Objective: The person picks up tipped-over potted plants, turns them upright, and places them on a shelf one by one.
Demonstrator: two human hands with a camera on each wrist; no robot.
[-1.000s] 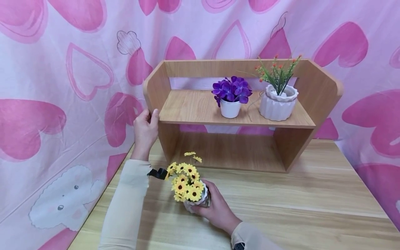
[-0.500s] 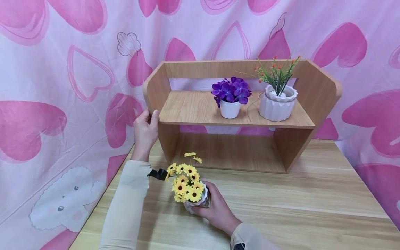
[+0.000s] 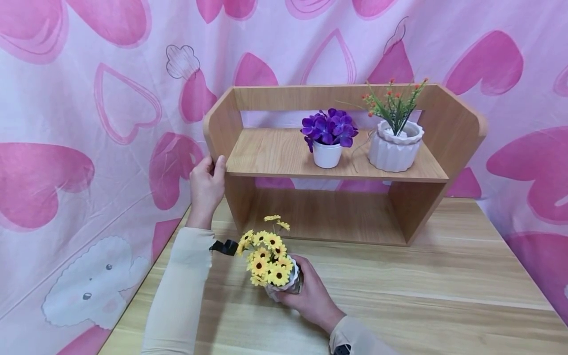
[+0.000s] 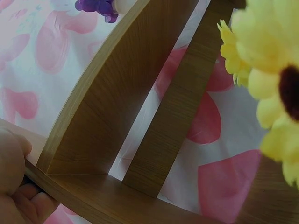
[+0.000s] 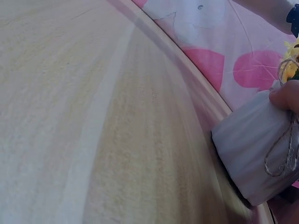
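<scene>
My left hand (image 3: pixel 207 190) grips the left side panel of a wooden shelf (image 3: pixel 337 153). In the left wrist view, the thumb and fingers (image 4: pixel 39 203) lie on either side of the panel's edge. A white fluted flowerpot (image 5: pixel 257 144) is in my right hand (image 3: pixel 310 293), its thumb and fingers round the side. Yellow daisy-like flowers (image 3: pixel 268 259) stand in it and hide part of the rim; a twine bow (image 5: pixel 280 161) shows on its side. Whether the base touches the table cannot be told.
On the upper board stand a small white pot (image 3: pixel 327 155) of purple flowers (image 3: pixel 329 128) and a larger fluted pot (image 3: pixel 395 150) with red-tipped greenery (image 3: pixel 394 106). The light wooden table (image 3: pixel 435 286) lies below. A pink heart-patterned cloth (image 3: pixel 124 98) hangs behind and at the sides.
My right hand and the flowerpot have shifted slightly to the right in the last half second. My left hand stays on the shelf panel.
</scene>
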